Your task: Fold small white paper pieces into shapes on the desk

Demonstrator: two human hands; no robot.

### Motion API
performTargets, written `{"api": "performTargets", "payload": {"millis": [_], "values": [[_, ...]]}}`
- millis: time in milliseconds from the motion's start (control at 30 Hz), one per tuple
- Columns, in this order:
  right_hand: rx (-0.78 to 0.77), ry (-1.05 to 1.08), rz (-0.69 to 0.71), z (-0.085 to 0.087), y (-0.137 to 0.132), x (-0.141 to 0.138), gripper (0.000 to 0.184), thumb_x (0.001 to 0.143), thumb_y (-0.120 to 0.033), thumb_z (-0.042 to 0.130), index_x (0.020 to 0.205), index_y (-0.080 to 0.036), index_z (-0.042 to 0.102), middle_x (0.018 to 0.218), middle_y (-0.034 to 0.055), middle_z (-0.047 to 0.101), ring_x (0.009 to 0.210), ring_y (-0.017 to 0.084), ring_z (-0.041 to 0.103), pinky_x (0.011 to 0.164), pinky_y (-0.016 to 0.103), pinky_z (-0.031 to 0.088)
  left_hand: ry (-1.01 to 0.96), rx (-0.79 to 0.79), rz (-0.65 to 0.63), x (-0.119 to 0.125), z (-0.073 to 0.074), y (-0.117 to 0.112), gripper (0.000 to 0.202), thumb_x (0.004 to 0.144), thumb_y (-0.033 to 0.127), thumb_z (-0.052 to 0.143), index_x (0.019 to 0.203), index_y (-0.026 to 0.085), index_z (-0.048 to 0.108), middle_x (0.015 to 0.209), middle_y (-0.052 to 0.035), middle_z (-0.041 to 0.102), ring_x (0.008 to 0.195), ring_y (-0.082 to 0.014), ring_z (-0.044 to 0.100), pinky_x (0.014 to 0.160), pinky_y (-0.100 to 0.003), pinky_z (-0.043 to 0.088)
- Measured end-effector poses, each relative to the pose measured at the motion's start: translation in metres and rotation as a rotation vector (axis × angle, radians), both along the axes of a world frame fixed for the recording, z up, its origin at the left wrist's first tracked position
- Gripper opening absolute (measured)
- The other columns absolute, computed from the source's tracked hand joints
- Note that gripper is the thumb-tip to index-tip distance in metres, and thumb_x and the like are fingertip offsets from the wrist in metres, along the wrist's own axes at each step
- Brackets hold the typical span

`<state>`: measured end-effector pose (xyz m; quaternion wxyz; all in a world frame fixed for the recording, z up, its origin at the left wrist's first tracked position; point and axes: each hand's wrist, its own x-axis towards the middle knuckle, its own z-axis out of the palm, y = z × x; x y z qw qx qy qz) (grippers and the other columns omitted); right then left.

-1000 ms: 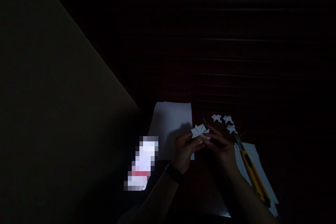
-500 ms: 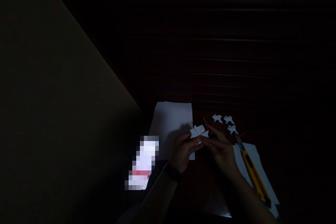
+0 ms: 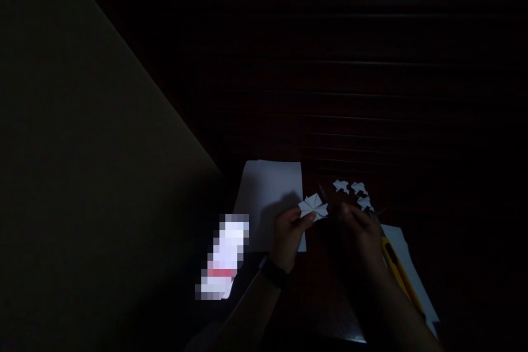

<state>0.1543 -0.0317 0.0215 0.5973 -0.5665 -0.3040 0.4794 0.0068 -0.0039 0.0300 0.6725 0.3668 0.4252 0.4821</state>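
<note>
My left hand (image 3: 287,234) pinches a small white folded paper (image 3: 312,205) with several pointed flaps. Its thumb lies on the lower edge of the paper. To the right, apart from the paper, my right hand (image 3: 363,234) has its fingers curled together, and no paper shows in them. Its fingertips are in shadow. Several small folded paper pieces (image 3: 341,186) lie just beyond my right hand. Between them and the held paper is a thin dark pointed object (image 3: 322,192).
White paper sheets (image 3: 268,192) lie at left behind my left hand. A lit, blurred-out phone-like screen (image 3: 225,256) is left of my wrist. At right, a yellow utility knife (image 3: 398,269) rests on more paper (image 3: 412,264). A pale wall (image 3: 82,148) rises at left.
My right hand has let go of the folded paper and drawn back to the right, its fingers curling. The flaps of the paper now show more fully. My left hand keeps its hold.
</note>
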Motion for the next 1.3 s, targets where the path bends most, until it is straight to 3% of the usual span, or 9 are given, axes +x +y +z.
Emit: {"api": "performTargets", "payload": {"millis": [167, 300, 600, 833, 1067, 1300], "values": [[-0.133, 0.242, 0.171, -0.005, 0.001, -0.002, 0.024, 0.069, -0.027, 0.073, 0.089, -0.016, 0.068, 0.080, 0.0063, 0.070, 0.072, 0.020, 0.066, 0.066, 0.033, 0.053, 0.111, 0.100, -0.020, 0.002, -0.002, 0.000, 0.025, 0.071, 0.029, 0.068, 0.089, 0.012, 0.069, 0.092, -0.0107, 0.070, 0.089, -0.0253, 0.064, 0.078, -0.032, 0.049], [-0.179, 0.316, 0.149, -0.004, 0.001, -0.001, 0.027, 0.060, -0.020, 0.079, 0.084, -0.016, 0.067, 0.077, 0.0056, 0.071, 0.067, 0.020, 0.067, 0.062, 0.033, 0.054, 0.139, 0.090, -0.016, 0.002, -0.001, -0.001, 0.023, 0.069, 0.027, 0.069, 0.086, 0.012, 0.070, 0.091, -0.0110, 0.070, 0.086, -0.0248, 0.064, 0.075, -0.031, 0.049], [-0.296, 0.533, 0.208, -0.006, 0.002, 0.004, 0.013, 0.071, -0.018, 0.067, 0.084, -0.018, 0.066, 0.078, 0.0051, 0.070, 0.066, 0.016, 0.066, 0.062, 0.029, 0.054, 0.207, 0.109, -0.023, 0.001, -0.008, 0.001, 0.018, 0.069, 0.026, 0.069, 0.080, 0.012, 0.069, 0.083, -0.0093, 0.071, 0.078, -0.0224, 0.065, 0.065, -0.027, 0.049], [-0.313, 0.494, 0.216, -0.019, 0.002, 0.007, 0.018, 0.066, -0.013, 0.069, 0.083, -0.018, 0.066, 0.070, 0.0038, 0.068, 0.058, 0.015, 0.063, 0.054, 0.028, 0.051, 0.134, 0.089, -0.025, 0.005, -0.006, 0.000, 0.025, 0.064, 0.022, 0.072, 0.087, 0.013, 0.070, 0.092, -0.0115, 0.071, 0.084, -0.0243, 0.066, 0.074, -0.031, 0.050], [-0.315, 0.493, 0.208, -0.010, 0.001, 0.004, 0.026, 0.061, -0.010, 0.072, 0.084, -0.019, 0.065, 0.067, 0.0012, 0.067, 0.055, 0.013, 0.060, 0.053, 0.026, 0.049, 0.148, 0.077, -0.055, 0.002, -0.007, 0.000, 0.027, 0.066, 0.023, 0.070, 0.091, 0.012, 0.069, 0.094, -0.0124, 0.070, 0.085, -0.0250, 0.065, 0.074, -0.032, 0.050], [-0.072, 0.303, 0.204, -0.007, 0.001, -0.005, 0.031, 0.063, -0.015, 0.072, 0.093, -0.017, 0.065, 0.062, -0.0011, 0.065, 0.048, 0.012, 0.057, 0.050, 0.025, 0.044, -0.067, -0.002, -0.144, -0.002, -0.004, -0.003, 0.029, 0.070, 0.024, 0.068, 0.095, 0.009, 0.066, 0.091, -0.0133, 0.069, 0.081, -0.0248, 0.065, 0.074, -0.034, 0.050]]}}
